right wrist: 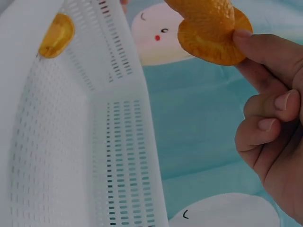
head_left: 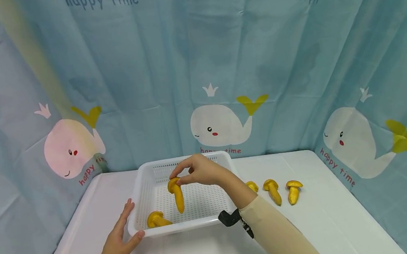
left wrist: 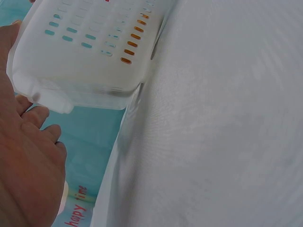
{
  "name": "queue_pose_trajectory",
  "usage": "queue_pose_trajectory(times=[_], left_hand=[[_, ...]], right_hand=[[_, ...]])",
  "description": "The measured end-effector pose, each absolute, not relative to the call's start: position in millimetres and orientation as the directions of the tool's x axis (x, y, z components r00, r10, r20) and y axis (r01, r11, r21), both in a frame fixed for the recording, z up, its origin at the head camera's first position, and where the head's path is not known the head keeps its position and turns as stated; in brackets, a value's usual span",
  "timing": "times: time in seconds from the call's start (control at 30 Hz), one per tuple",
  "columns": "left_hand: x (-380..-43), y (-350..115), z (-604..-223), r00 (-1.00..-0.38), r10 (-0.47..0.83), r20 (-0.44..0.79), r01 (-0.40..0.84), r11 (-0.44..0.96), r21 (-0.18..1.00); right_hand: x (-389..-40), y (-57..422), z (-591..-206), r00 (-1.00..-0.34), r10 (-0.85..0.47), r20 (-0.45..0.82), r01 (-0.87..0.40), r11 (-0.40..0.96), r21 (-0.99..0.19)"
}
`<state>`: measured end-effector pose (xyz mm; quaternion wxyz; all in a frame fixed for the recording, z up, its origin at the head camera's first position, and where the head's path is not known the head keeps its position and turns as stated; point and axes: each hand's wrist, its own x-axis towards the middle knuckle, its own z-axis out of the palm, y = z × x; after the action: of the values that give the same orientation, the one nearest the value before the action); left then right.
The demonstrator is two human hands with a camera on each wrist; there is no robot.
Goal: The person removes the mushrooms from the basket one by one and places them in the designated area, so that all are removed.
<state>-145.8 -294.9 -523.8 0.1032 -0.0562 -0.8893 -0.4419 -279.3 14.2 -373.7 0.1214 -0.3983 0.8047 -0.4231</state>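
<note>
In the head view my right hand point(head_left: 202, 170) pinches a yellow mushroom point(head_left: 179, 197) by its cap, between thumb and forefinger. Its stem hangs down over the white basket point(head_left: 184, 224). The right wrist view shows the held mushroom point(right wrist: 215, 33) close up, with the other fingers of that hand point(right wrist: 279, 99) curled and free of it. Inside the basket, at the front left, lies another yellow mushroom point(head_left: 157, 219). My left hand point(head_left: 116, 241) holds the basket's front left corner, thumb at the front rim and fingers along the left side.
To the right of the basket, several things lie on the white table point(head_left: 335, 221): a mushroom point(head_left: 272, 190), another mushroom point(head_left: 294, 192) farther right, and one partly hidden mushroom point(head_left: 251, 186) behind my right forearm. A blue curtain point(head_left: 146, 87) with whales surrounds the table's back and sides.
</note>
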Motion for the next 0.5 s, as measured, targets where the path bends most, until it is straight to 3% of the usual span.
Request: queue_pose_trajectory(times=[0.5], left_hand=[[-145,-294,-521,-0.978,-0.002,0.208,0.163,0.615,0.772]], right_hand=[[-253,59,-383,-0.733,-0.629,0.261,-0.529,0.286,-0.799]])
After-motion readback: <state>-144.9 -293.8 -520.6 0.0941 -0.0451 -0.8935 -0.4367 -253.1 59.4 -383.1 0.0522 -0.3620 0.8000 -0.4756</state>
